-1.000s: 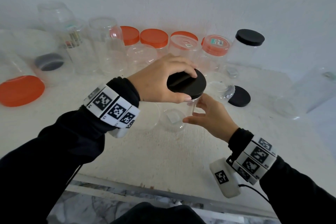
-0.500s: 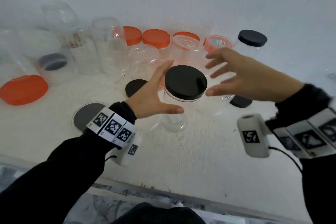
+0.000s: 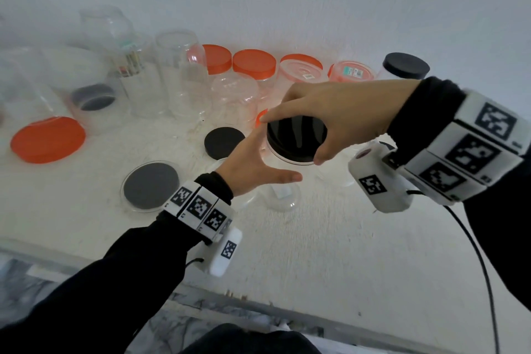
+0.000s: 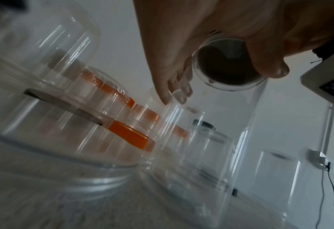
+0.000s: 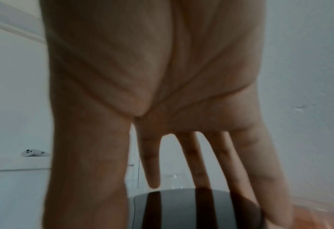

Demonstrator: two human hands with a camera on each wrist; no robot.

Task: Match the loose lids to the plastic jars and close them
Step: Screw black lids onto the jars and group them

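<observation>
Head view: right hand [image 3: 339, 112] arches over black lid [image 3: 296, 138], fingers spread, grip unclear; left hand [image 3: 255, 164] open beside clear jar [image 3: 283, 195]. Risk: unbraced jar tips w/ twist.

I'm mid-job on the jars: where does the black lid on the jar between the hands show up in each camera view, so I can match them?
Head: black lid at centre, under the right hand, with the left hand beside it.
Left wrist: upper right, seen from below through the clear jar.
Right wrist: bottom centre, beneath the spread fingers.
Shared landmark: the right hand above the lid.
</observation>
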